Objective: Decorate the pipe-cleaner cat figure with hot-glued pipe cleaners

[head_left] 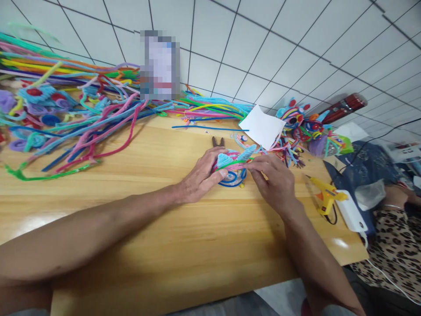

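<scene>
The figure (234, 166), a small bundle of coiled and bent pipe cleaners, is held just over the middle of the counter (197, 237), between the two hands. The left hand (200, 177) grips its left end, thumb along the near edge and fingers around the far side; the right hand (276, 182) pinches the right end between thumb and fingertips, though which strands it has cannot be told. The figure shows two light-blue cones standing up, pink and green strands across the middle and a dark-blue coil on the near side. Just beyond the left hand lie the pliers (214, 141), partly hidden, their jaws apart. Loose pipe cleaners (112, 114) cover the far left of the counter, and a smaller bunch (213, 107) runs along the tiled wall (259, 48). A white sheet (259, 125) lies beyond the right hand, with colourful ornaments (304, 125) and a red cylinder (345, 106) to its right. Near the right edge, a yellow glue gun (325, 195) sits beside a white power strip (351, 213). Farther right is another person in leopard print (391, 245).
</scene>
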The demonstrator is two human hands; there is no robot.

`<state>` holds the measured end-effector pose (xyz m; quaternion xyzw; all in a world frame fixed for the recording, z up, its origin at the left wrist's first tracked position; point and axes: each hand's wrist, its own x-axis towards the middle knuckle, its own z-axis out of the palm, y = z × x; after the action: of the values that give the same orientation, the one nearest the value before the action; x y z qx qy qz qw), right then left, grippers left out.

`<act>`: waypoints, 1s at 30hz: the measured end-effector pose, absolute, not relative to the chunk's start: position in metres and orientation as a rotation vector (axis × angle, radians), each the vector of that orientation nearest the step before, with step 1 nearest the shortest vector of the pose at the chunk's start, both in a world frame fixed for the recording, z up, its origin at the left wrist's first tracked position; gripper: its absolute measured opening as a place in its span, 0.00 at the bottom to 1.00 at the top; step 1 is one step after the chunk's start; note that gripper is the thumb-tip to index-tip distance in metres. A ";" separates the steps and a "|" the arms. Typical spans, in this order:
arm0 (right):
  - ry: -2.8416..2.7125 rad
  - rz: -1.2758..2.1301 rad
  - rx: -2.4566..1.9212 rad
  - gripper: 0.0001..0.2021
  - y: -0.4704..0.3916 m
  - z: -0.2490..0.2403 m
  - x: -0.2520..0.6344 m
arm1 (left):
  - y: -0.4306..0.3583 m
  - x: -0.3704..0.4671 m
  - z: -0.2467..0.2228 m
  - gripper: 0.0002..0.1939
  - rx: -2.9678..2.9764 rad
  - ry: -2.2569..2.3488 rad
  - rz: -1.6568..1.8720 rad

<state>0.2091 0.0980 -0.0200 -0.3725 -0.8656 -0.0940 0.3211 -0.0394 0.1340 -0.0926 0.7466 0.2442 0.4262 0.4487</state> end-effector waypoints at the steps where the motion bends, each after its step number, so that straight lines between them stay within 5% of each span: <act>1: -2.274 -0.240 -0.980 0.16 0.098 -0.021 0.209 | 0.134 -0.039 -0.093 0.28 1.843 0.614 1.050; 30: -2.164 -0.278 -1.068 0.16 0.087 -0.036 0.200 | 0.132 -0.040 -0.097 0.26 1.802 0.680 1.010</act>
<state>0.2001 0.0874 -0.0356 -0.4120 -0.8349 -0.1072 0.3489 -0.0398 0.1317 -0.0968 0.7336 0.2768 0.4114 0.4648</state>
